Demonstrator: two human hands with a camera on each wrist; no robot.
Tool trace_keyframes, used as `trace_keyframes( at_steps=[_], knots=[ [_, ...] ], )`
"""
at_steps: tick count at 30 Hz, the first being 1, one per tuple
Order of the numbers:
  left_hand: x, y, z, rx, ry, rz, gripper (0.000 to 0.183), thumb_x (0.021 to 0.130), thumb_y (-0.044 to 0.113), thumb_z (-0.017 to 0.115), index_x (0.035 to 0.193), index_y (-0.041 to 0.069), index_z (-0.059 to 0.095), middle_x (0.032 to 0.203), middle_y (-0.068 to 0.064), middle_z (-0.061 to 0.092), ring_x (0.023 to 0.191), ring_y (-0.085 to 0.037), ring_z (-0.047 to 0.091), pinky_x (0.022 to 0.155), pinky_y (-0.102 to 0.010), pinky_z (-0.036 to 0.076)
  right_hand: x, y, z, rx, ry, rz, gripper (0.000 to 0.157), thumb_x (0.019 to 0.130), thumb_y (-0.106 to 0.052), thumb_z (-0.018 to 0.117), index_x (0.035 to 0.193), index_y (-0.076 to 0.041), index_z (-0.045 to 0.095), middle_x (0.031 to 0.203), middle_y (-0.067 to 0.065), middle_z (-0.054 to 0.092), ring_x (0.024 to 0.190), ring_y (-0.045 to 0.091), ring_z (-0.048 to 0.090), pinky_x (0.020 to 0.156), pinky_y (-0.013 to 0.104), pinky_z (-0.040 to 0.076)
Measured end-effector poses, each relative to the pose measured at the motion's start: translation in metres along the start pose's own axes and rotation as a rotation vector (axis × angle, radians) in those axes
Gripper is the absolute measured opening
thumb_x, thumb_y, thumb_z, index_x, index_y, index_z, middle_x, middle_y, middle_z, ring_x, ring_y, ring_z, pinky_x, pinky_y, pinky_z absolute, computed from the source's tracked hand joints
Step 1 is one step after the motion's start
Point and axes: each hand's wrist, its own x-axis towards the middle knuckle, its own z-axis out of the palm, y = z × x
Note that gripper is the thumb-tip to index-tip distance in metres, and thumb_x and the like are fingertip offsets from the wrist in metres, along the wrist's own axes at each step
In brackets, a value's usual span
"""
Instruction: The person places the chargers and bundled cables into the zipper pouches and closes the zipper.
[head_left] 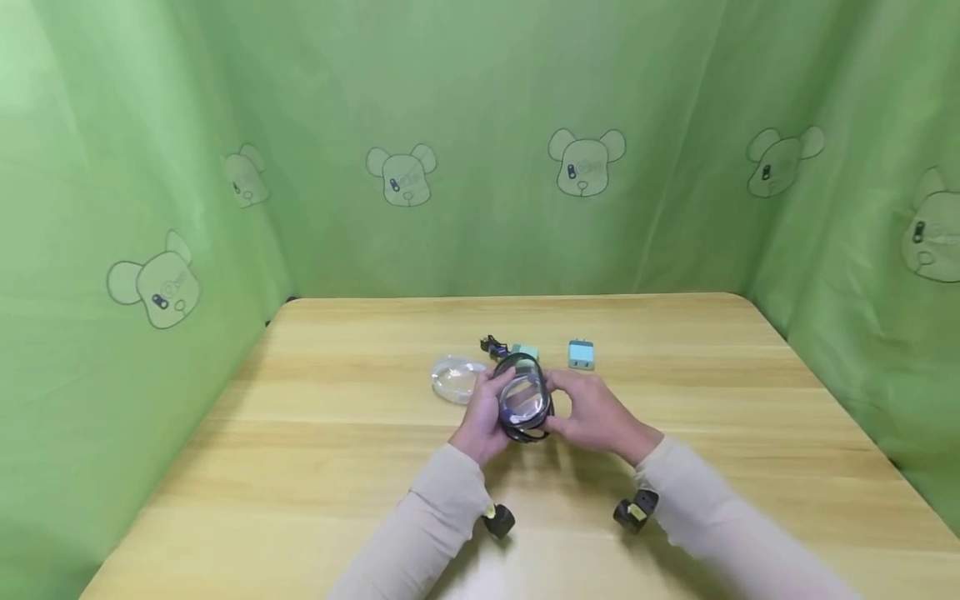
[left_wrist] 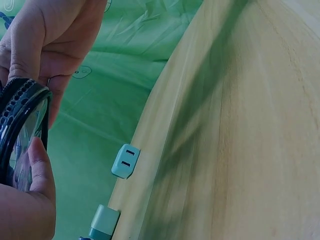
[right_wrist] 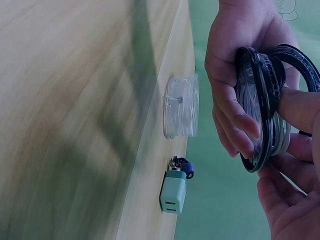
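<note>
Two-handedly grasping a clear case with a black rim, holding it raised above a pale wooden surface, near the middle of the head view. Gripping its left side with the left hand, laying the thumb over the rim. Pinching the opposite side with the right hand, setting thumb and fingers around the black edge. Showing a second black loop beside the rim in the right wrist view. Showing something pale through the clear face, too blurred for naming. Hiding part of a green charger behind the case in the head view. Facing also a dark bundled cable, just left of that charger, and a clear coil, resting on the surface farther left and partly covered by the left hand. Facing, well to the right of the green charger, a light blue charger, turning two slots forward. Wearing beige sleeves and, at both wrists, small black cameras. Working before a green curtain, hanging around the back and sides and bearing outlined animal heads.
</note>
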Motion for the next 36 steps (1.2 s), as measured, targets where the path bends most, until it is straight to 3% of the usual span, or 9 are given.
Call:
trace_keyframes(
  at_steps=[4,11,18,26,36],
  knots=[
    [0.0005,-0.002,-0.0006,0.0,0.016,0.004,0.036,0.095,0.018,0.057,0.122,0.011,0.034,0.131,-0.017,0.052,0.109,-0.03,0.059,0.098,-0.042,0.048,-0.0004,0.0003,0.0005,0.003,-0.024,0.004,0.032,0.07,-0.014,0.084,0.095,-0.007,0.066,0.12,0.022,0.063,0.11,0.038,0.06,0.096,0.053,0.048],
    [0.0037,-0.0049,0.0027,0.008,-0.023,-0.001,0.04,0.094,0.018,0.058,0.126,0.01,0.036,0.131,-0.015,0.053,0.106,-0.027,0.06,0.098,-0.041,0.048,-0.0038,0.0054,-0.0004,-0.002,0.008,0.024,0.028,0.069,-0.01,0.084,0.087,-0.014,0.063,0.126,0.023,0.06,0.111,0.039,0.059,0.096,0.056,0.047],
    [0.0052,0.0009,-0.0001,0.002,0.022,0.01,0.038,0.094,0.018,0.059,0.125,0.01,0.037,0.131,-0.015,0.054,0.104,-0.025,0.06,0.098,-0.04,0.048,0.0036,0.0054,0.0025,0.01,0.006,-0.013,0.03,0.069,-0.011,0.085,0.089,-0.012,0.062,0.126,0.018,0.06,0.11,0.034,0.059,0.098,0.055,0.045],
    [0.0053,-0.0025,-0.0053,-0.002,0.004,-0.004,0.04,0.095,0.018,0.057,0.127,0.01,0.035,0.132,-0.017,0.053,0.106,-0.027,0.061,0.097,-0.041,0.049,0.0008,0.0054,0.0066,0.024,0.0,0.017,0.029,0.07,-0.011,0.084,0.089,-0.013,0.063,0.127,0.019,0.06,0.111,0.035,0.059,0.099,0.056,0.044],
    [0.0054,-0.0003,-0.0055,-0.013,0.016,-0.008,0.045,0.094,0.019,0.059,0.131,0.009,0.035,0.132,-0.016,0.052,0.108,-0.028,0.059,0.098,-0.041,0.048,0.0022,0.0065,0.0056,0.004,-0.001,-0.037,0.027,0.073,-0.012,0.083,0.092,-0.009,0.065,0.126,0.02,0.06,0.11,0.036,0.06,0.098,0.055,0.045]
  ],
)
